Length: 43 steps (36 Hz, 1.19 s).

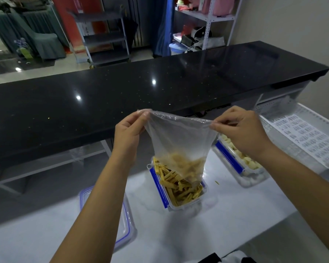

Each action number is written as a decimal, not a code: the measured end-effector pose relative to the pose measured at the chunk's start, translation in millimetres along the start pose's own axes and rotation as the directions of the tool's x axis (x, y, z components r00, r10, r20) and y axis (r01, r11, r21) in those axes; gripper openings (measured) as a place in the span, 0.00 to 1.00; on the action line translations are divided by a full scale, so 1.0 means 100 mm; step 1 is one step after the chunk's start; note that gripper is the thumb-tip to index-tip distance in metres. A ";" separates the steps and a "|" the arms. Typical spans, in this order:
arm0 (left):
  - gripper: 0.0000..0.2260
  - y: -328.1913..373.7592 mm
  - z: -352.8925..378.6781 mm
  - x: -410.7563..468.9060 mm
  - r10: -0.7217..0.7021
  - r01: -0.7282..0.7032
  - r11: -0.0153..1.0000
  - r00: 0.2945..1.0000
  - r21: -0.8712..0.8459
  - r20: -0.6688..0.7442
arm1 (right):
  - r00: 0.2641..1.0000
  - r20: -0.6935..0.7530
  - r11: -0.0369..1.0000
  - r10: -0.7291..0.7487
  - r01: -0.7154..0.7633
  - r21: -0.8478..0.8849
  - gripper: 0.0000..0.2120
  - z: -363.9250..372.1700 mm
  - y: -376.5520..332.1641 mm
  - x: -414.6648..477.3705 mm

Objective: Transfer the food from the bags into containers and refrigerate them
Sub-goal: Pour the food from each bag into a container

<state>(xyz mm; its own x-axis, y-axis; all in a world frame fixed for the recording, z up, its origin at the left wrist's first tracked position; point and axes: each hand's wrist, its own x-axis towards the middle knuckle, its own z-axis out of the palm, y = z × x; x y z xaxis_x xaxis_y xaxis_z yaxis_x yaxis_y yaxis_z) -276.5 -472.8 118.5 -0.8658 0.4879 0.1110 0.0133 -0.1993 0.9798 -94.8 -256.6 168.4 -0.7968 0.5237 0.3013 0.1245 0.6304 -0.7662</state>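
Note:
A clear plastic bag [179, 137] hangs upside down over a clear container with blue clips [163, 194]. My left hand [128, 131] pinches one bottom corner of the bag and my right hand [241, 130] pinches the other. Yellow strips of food [177, 186] fill the container, and some still sit in the bag's lower end above it. To the right stands a second clear container [230, 158] holding pale round food pieces [253, 164].
A blue-rimmed clear lid [129, 230] lies on the white counter [226, 215] at the left, partly under my left forearm. A white perforated tray [308, 137] sits at the far right. A raised black countertop [141, 88] runs across behind the work area.

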 end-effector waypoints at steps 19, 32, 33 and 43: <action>0.05 0.11 0.04 0.05 -0.035 0.025 0.985 0.998 0.169 0.055 | 0.998 -0.040 0.951 0.046 -0.031 0.307 0.10 -0.11 -0.36 0.19; 0.05 0.31 0.07 -0.07 -0.014 0.009 0.994 0.999 0.112 0.049 | 0.999 -0.052 0.932 0.017 0.003 0.363 0.08 -0.17 -0.40 0.20; 0.05 0.34 0.08 -0.08 -0.007 0.002 0.994 0.999 0.109 0.051 | 0.998 -0.054 0.929 0.008 0.013 0.369 0.07 -0.18 -0.40 0.20; 0.04 0.61 0.05 -0.13 0.075 -0.080 0.994 0.994 0.075 0.078 | 0.995 -0.072 0.910 -0.064 0.088 0.406 0.02 -0.28 -0.51 0.21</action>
<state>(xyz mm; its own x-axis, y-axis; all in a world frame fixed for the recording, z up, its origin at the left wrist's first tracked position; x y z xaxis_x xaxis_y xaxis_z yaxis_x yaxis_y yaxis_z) -261.6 -487.0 177.3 -0.8208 0.5364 0.1963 0.1204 -0.1735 0.9775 -101.2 -261.6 230.3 -0.7584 0.5225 0.3897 -0.1967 0.3865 -0.9011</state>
